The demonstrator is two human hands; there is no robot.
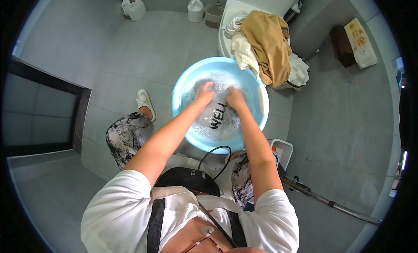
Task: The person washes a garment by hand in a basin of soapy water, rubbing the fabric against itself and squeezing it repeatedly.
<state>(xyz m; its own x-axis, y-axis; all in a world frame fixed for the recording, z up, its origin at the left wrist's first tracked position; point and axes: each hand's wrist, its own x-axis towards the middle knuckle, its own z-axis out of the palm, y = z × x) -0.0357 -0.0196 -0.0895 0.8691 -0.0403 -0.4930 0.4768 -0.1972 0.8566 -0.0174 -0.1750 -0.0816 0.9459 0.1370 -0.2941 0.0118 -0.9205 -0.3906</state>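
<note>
A round light-blue basin (177,96) holds foamy water and a white garment (207,118) with large dark lettering, mostly sunk under the suds. Both my hands are in the basin, a short way apart, at the far side of the lettering. My left hand (204,93) has its fingers curled into the wet cloth, partly covered by foam. To its right, my right hand (235,97) is closed on the same garment, its fingertips hidden in the suds.
Behind the basin, a brown garment (267,44) and white knitted cloth (244,50) lie piled on a white toilet (223,31). A pump bottle (196,10), a small bucket (214,16) and white jugs (137,10) stand by the wall. A metal pole (331,204) lies at right.
</note>
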